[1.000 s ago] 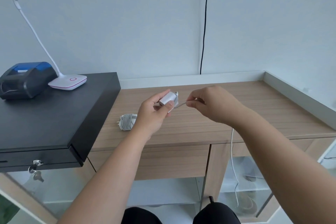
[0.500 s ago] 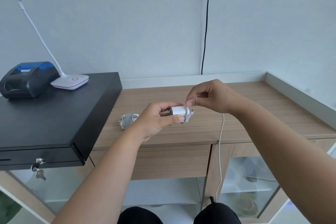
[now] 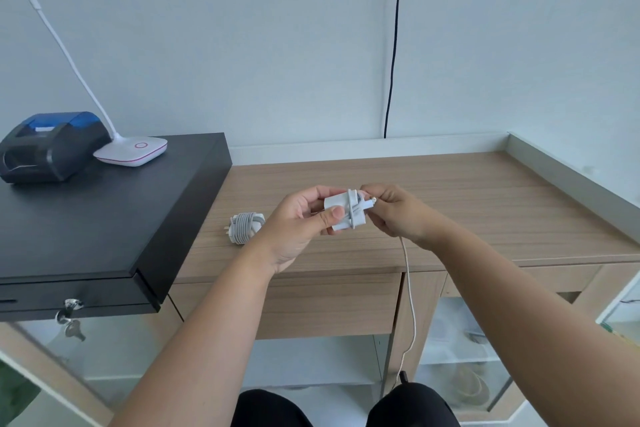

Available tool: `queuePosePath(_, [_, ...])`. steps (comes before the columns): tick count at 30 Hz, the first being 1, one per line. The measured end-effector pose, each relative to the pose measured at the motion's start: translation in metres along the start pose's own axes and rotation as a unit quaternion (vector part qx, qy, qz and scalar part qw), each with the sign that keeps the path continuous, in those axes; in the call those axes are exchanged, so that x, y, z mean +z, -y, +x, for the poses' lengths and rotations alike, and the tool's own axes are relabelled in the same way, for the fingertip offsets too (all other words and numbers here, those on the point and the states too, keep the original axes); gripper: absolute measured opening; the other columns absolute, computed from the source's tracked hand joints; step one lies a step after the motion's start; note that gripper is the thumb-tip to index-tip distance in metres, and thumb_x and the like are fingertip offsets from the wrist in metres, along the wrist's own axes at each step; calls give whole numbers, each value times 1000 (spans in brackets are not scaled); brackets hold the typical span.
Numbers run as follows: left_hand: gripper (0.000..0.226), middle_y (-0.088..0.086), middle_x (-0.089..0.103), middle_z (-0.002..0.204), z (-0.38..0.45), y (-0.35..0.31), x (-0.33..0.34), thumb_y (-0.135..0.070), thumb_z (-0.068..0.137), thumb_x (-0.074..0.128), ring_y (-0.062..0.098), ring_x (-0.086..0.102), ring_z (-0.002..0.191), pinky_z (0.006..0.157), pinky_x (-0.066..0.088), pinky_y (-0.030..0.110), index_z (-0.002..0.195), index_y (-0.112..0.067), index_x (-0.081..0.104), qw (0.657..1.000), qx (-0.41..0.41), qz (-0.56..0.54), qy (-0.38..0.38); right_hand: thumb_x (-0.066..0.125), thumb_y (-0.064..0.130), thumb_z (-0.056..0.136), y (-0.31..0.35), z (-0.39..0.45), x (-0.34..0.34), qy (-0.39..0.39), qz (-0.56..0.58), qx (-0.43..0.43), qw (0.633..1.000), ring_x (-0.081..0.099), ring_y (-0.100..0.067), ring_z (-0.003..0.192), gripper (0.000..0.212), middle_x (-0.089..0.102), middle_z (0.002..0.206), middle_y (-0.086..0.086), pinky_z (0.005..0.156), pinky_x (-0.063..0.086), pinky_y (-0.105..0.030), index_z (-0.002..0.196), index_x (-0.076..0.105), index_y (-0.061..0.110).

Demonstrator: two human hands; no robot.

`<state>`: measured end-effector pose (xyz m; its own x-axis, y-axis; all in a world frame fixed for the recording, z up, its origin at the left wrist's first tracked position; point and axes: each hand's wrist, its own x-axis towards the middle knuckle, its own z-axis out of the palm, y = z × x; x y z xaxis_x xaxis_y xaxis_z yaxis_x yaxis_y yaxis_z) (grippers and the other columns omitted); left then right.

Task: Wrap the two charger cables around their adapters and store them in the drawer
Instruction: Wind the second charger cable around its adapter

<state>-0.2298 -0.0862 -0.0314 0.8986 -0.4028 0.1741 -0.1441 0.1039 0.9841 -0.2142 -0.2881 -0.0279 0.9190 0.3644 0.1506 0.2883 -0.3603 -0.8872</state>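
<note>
I see the left hand (image 3: 304,218) gripping the white adapter (image 3: 343,213) above the desk (image 3: 485,218), keeping it steady, while the right hand (image 3: 394,211) pinches the cable (image 3: 410,302) to wind it. The wrapped charger (image 3: 244,227) lies near.

Two white chargers — one wrapped, one partly wound.
The wrapped charger (image 3: 244,227) lies on the wooden surface (image 3: 450,191), centre-left; the second adapter (image 3: 344,213), centre frame, carries a few turns — its cable (image 3: 410,302) trails down past the closed drawer (image 3: 311,302).

no readable text, labels, brands or numbers on anything here
</note>
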Motion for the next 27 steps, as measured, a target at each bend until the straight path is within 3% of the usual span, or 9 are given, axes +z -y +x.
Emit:
queuePosePath(2, [30, 17, 70, 115, 1, 2, 2, -18, 83, 69, 32, 66, 104, 90, 50, 45, 112, -13, 66, 1000, 0, -4, -1, 42, 32, 102, -3, -2, 1, -4, 3, 19, 1000, 21, -12, 44, 39, 28, 51, -3, 41, 20, -22, 83, 55, 1])
queuePosePath(6, [26, 7, 71, 101, 6, 5, 6, -18, 84, 69, 21, 66, 86, 76, 51, 29, 109, -11, 66, 996, 3, -64, -64, 41, 29, 101, -7, -4, 12, -38, -94, 32, 994, 28, -6, 42, 33, 33, 51, 4, 47, 27, -23, 73, 50, 15])
queuePosePath(11, [19, 11, 70, 96, 18, 15, 9, -10, 90, 65, 25, 64, 85, 83, 51, 35, 108, -4, 67, 984, -27, -73, -159, 39, 22, 98, -11, -15, 31, -33, -261, 37, 964, 48, -11, 63, 21, 54, 71, 7, 64, 42, -30, 82, 53, 21])
queuePosePath(13, [23, 12, 70, 96, 19, 16, 11, -12, 89, 67, 23, 66, 81, 76, 55, 28, 111, -3, 67, 982, -45, -66, -172, 38, 19, 97, -7, -16, 31, -16, -295, 43, 955, 49, -10, 65, 22, 53, 72, 14, 68, 45, -32, 84, 54, 26])
queuePosePath(15, [26, 10, 71, 94, 20, 17, 12, -13, 87, 69, 21, 66, 80, 66, 54, 22, 111, -3, 68, 981, -55, -63, -176, 37, 19, 99, -1, -17, 28, 2, -318, 47, 947, 46, -4, 62, 24, 49, 67, 15, 66, 42, -30, 89, 58, 24])
queuePosePath(20, [17, 7, 70, 87, 21, 15, 10, -13, 81, 76, 15, 66, 72, 63, 52, 21, 97, -8, 74, 983, -57, 4, -177, 41, 23, 98, 10, -22, 17, 26, -380, -19, 925, 45, -13, 65, 24, 46, 63, 15, 64, 35, -28, 94, 64, 21])
queuePosePath(23, [17, 4, 69, 87, 19, 13, 8, -17, 81, 76, 10, 64, 70, 60, 51, 18, 98, -13, 75, 983, -65, 59, -159, 43, 24, 98, 15, -21, 12, 20, -398, -51, 916, 43, -9, 57, 23, 45, 60, 15, 61, 36, -28, 94, 66, 21])
queuePosePath(27, [13, 2, 68, 84, 17, 5, 5, -20, 82, 76, 8, 61, 65, 58, 47, 16, 95, -21, 75, 984, -77, 121, -102, 51, 29, 96, 14, -21, 5, 2, -413, -126, 902, 53, -19, 64, 18, 64, 72, 5, 59, 45, -33, 96, 68, 22])
